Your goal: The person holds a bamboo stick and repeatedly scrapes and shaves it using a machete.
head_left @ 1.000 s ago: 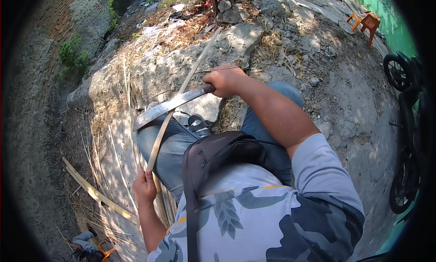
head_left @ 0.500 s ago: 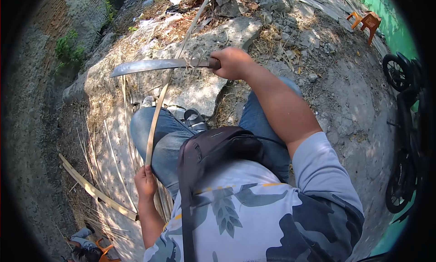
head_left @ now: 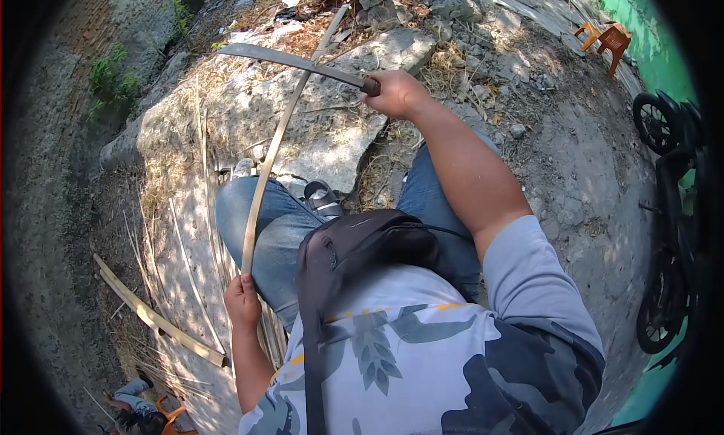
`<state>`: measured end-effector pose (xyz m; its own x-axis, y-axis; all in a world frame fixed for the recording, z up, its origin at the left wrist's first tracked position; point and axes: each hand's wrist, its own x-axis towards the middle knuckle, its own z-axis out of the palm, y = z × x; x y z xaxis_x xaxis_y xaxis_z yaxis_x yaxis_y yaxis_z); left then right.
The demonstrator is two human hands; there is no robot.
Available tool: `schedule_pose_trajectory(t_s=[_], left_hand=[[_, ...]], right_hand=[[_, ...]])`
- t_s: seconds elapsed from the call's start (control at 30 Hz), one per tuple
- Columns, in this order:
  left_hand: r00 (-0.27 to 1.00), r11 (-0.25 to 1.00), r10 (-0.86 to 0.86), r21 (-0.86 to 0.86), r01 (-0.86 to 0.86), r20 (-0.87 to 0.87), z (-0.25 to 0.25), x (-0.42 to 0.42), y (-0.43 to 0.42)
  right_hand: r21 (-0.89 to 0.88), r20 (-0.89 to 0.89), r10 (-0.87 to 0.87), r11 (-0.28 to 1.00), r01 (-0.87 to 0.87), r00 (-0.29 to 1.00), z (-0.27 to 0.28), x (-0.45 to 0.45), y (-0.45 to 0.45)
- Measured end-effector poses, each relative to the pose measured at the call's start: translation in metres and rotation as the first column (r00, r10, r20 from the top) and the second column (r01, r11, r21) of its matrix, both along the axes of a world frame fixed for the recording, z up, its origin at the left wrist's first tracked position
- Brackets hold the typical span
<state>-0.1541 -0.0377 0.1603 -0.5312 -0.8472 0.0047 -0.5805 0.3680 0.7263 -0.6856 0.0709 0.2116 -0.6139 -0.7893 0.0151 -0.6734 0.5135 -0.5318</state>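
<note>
My right hand is closed round the dark handle of a machete, held out ahead of me with its long blade pointing left. The blade crosses a long, thin bamboo strip near the strip's far part and seems to touch it. Closed on the near end of that strip is my left hand, low beside my left thigh. The strip runs up over my jeans knee and past a stone slab, bending slightly.
A split bamboo length and several thin strips lie on the ground at left. Ahead is a broken concrete slab. Another person is at lower left. A motorbike and an orange chair stand at right.
My right hand has pushed the machete forward and slightly right along the bamboo strip, and the blade's tip has swung upward. My left hand keeps its place on the near end.
</note>
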Motion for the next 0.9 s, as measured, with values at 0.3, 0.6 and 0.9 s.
schedule_pose_trajectory(t_s=[0.3,0.6,0.9], left_hand=[[1.0,1.0,0.008,0.013,-0.008,0.03,0.006,-0.001,0.001],[0.999,1.0,0.012,0.011,-0.013,0.045,0.007,0.001,0.0],[0.996,0.999,0.042,-0.001,-0.042,0.074,0.001,0.001,-0.002]], right_hand=[[-0.109,-0.163,0.195,0.971,-0.214,0.967,0.001,0.013,-0.003],[0.001,-0.388,0.418,0.892,-0.453,0.822,0.003,0.044,-0.007],[0.037,0.044,-0.057,0.998,0.055,0.997,0.011,0.007,0.0]])
